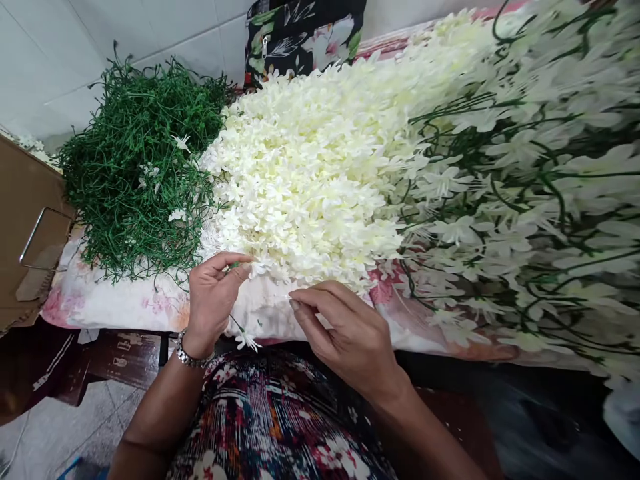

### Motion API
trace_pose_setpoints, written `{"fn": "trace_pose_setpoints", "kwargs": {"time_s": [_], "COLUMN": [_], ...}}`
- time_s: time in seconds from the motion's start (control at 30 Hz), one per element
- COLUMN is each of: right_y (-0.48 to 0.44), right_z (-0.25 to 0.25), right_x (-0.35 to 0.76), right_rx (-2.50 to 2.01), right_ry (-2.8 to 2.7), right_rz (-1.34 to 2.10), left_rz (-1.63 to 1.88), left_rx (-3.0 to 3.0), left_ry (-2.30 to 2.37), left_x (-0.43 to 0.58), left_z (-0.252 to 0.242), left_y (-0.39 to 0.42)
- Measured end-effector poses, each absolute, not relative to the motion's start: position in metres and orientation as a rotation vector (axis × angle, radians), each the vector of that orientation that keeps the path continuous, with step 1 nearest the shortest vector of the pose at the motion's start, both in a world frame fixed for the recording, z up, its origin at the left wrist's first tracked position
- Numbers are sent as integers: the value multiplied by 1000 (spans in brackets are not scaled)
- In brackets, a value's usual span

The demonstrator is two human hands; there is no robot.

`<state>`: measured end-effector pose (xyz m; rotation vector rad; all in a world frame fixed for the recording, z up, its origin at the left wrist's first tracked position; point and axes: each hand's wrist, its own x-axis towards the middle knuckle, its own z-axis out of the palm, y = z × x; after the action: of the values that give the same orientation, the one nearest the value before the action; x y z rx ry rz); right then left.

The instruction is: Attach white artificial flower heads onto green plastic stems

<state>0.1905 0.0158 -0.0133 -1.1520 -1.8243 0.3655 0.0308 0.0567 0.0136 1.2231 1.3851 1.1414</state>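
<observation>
My left hand (213, 293), with a metal-band watch (193, 353) at its wrist, pinches a thin green artificial flower stem (231, 267). A white artificial flower (247, 340) hangs on a green stem below that palm. White petals show at the left fingertips, but I cannot tell whether they are held or belong to the heap behind. My right hand (345, 327) is a little to the right, thumb and forefinger pinched together. A tiny pale bit shows at its fingertips, too small to name. Just beyond both hands lies a heap of loose white flower heads (310, 180).
A tangled pile of green stems (145, 153) lies at the left. Stemmed white flowers (510, 233) fill the right side. A cardboard box (35, 233) with a wire handle stands far left. A floral black bag (305, 40) sits at the back, on the flower-patterned cloth (120, 300).
</observation>
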Motion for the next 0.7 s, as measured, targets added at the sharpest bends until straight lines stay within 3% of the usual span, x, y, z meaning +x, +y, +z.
{"fn": "trace_pose_setpoints", "kwargs": {"time_s": [0.27, 0.7], "right_y": [25, 29], "right_z": [8, 12], "right_x": [173, 159], "right_rx": [-1094, -1154], "right_ry": [-1775, -1806], "right_rz": [499, 608], "left_rz": [1078, 1199], "left_rx": [616, 683], "left_ry": [1010, 1015], "left_x": [27, 29], "left_z": [19, 2], "left_y": [45, 25]}}
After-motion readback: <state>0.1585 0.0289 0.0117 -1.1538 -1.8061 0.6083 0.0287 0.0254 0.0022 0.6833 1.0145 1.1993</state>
